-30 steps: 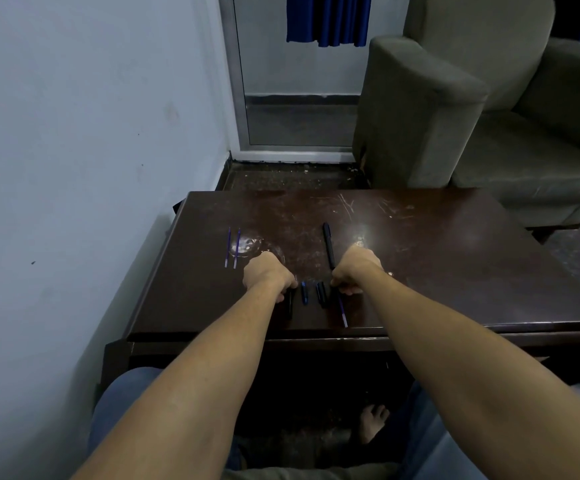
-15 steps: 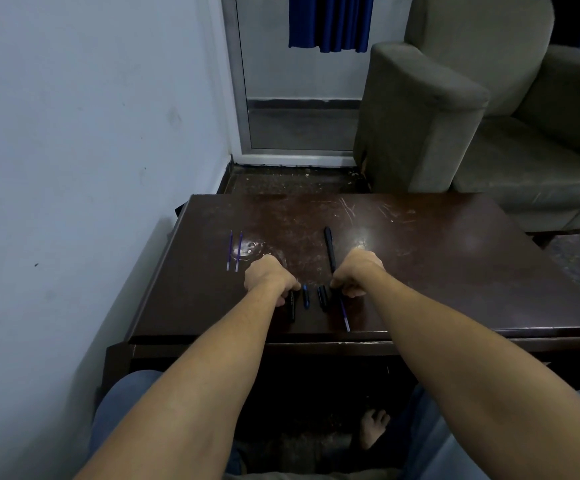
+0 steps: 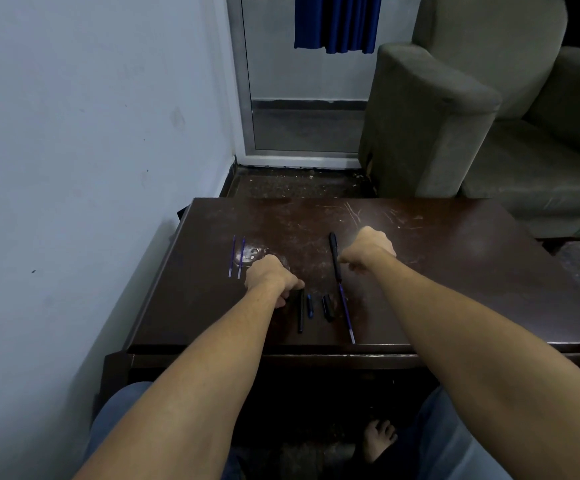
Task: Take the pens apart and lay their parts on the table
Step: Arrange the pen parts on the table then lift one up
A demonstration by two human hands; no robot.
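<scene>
On the dark wooden table (image 3: 455,271) my left hand (image 3: 270,276) is curled, its thumb and fingers at the far end of a black pen barrel (image 3: 301,311) that lies near the front edge. My right hand (image 3: 368,252) is closed, fingertips pinched against the middle of a whole black pen (image 3: 334,254) lying flat. A blue refill (image 3: 346,315) lies in line with that pen, toward me. Between barrel and refill lie a small blue piece (image 3: 310,306) and a black cap (image 3: 327,308). Two more blue refills (image 3: 237,257) lie side by side at the left.
A pale wall stands close on the left of the table. A grey armchair (image 3: 455,116) stands behind the table's far right corner. The table's front edge (image 3: 316,348) runs just below the parts. My knees and a bare foot show under the table.
My right hand has moved away from me, off the loose parts, to the whole black pen; the blue refill now lies uncovered. My left hand has barely moved.
</scene>
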